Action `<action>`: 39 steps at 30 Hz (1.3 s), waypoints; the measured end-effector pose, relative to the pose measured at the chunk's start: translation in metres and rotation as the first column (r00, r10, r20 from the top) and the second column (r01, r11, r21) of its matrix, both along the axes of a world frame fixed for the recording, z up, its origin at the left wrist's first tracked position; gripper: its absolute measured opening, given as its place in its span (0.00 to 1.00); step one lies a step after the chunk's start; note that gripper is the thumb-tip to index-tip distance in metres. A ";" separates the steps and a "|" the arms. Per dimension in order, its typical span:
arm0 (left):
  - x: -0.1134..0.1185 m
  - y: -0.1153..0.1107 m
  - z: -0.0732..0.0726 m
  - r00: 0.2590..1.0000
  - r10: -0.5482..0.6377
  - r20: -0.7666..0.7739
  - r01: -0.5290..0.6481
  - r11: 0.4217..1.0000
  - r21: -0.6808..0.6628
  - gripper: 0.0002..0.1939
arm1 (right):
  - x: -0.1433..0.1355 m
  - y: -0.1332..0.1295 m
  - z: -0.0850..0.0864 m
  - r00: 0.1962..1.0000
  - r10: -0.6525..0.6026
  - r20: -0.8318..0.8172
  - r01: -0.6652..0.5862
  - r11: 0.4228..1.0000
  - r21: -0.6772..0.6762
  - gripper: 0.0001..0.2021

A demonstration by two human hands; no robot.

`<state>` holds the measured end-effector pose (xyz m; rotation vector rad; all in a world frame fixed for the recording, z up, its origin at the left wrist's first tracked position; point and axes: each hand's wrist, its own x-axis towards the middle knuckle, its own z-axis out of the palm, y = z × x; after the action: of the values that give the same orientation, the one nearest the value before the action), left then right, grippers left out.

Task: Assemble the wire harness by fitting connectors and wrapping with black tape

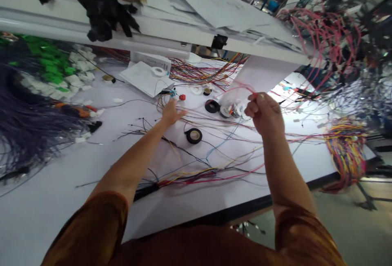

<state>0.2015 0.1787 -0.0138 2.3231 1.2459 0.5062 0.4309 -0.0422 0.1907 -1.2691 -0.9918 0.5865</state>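
My left hand [172, 113] reaches over the table with its thumb stretched out to the right. Its fingertips are at a small light-blue connector [173, 92], and a red connector [182, 97] lies just beside them. Whether the fingers touch either one is hard to make out. Raised on the right, my right hand [267, 113] is closed in a pinch on a thin pink wire [241, 85], which curves away to the left. Between and below the hands, a wire harness [183, 178] with a black sleeve and loose coloured wires lies across the white table [101, 213].
Black tape rolls [194, 136] lie mid-table. Purple wires [27, 115] with green and white connectors pile up at left. A shelf [171, 23] with papers spans the back. Pink wires [327, 33] and a multicoloured bundle [346, 151] hang at right. The table's dark edge [254, 207] faces me.
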 end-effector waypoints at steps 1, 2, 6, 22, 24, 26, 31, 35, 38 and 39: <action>-0.002 0.002 0.001 1.000 -0.019 0.023 0.019 1.000 0.003 0.37 | -0.006 -0.002 -0.007 1.000 0.014 0.007 -0.014 1.000 -0.008 0.16; -0.003 0.002 0.002 0.998 -0.050 0.028 0.050 0.999 0.016 0.36 | -0.012 -0.003 -0.014 1.000 0.018 0.019 -0.018 1.000 -0.001 0.16; -0.004 -0.021 0.004 0.971 -0.222 -0.090 0.230 0.969 0.095 0.25 | -0.037 0.020 -0.035 0.992 0.041 0.116 -0.041 0.999 0.001 0.15; -0.020 -0.020 -0.013 0.920 -0.266 -0.287 0.304 0.947 0.099 0.34 | -0.113 -0.033 -0.083 0.511 0.838 0.189 -0.693 0.532 -0.486 0.08; -0.016 -0.016 -0.014 0.928 -0.250 -0.275 0.280 0.957 0.073 0.33 | -0.116 -0.063 -0.081 0.377 0.924 0.069 -0.797 0.362 -0.483 0.09; -0.013 -0.011 -0.011 0.934 -0.266 -0.239 0.287 0.956 0.058 0.34 | -0.118 -0.083 -0.082 0.364 0.931 0.019 -0.833 0.334 -0.442 0.09; -0.021 -0.008 0.013 0.955 -0.294 -0.032 0.291 0.955 -0.064 0.38 | -0.114 -0.100 -0.087 0.675 0.692 -0.257 -0.738 0.641 -0.211 0.12; -0.053 -0.017 0.049 0.956 -0.161 0.245 0.209 0.960 -0.187 0.30 | -0.114 -0.086 -0.087 0.748 0.507 -0.429 -0.535 0.843 0.063 0.11; -0.090 -0.039 0.077 0.968 0.028 0.250 0.020 0.982 -0.189 0.21 | -0.126 -0.070 -0.090 0.782 0.459 -0.422 -0.470 0.878 0.083 0.13; -0.103 -0.052 0.086 0.975 0.049 0.218 0.000 0.975 -0.220 0.20 | -0.131 -0.066 -0.093 0.803 0.449 -0.392 -0.471 0.881 0.044 0.14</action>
<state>0.0988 0.1268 0.0723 2.0098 1.1620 0.5876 0.2997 -0.1080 0.0980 -0.8974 -0.9455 1.2093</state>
